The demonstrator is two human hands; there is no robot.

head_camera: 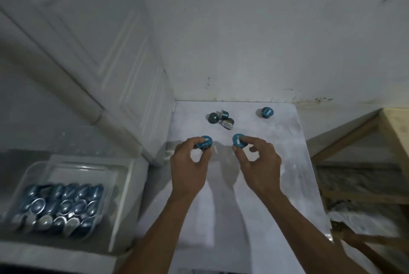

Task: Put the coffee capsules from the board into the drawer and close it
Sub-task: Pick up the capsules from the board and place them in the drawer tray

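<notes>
- Two bare arms reach forward over the white board [254, 185], which runs from under the wrists out past the fingertips to the wall [265, 30].
- Left of the left hand, and nearer the person, the clear drawer [124, 185] stands pulled open, its floor packed with rows of blue coffee capsules [64, 205]; these look blurred.
- Up beyond the drawer, left of both hands, rises a white panelled door [99, 41].
- To the right of the right hand, off the board's edge, sits a bare wooden frame [358, 132].
- The left hand [188, 163] is curled, thumb and fingertips pinched on a blue capsule [204, 142], label side up.
- The right hand [259, 158] is curled the same way, thumb and forefinger pinched on a second blue capsule [239, 140], label facing the camera.
- Just beyond the fingertips of both hands, three loose capsules [221, 117] lie bunched together on the board, touching or nearly so, tipped at different angles.
- Farther out, beyond the right hand and well apart from the bunch, a lone capsule [266, 112] rests near the board's far edge.
</notes>
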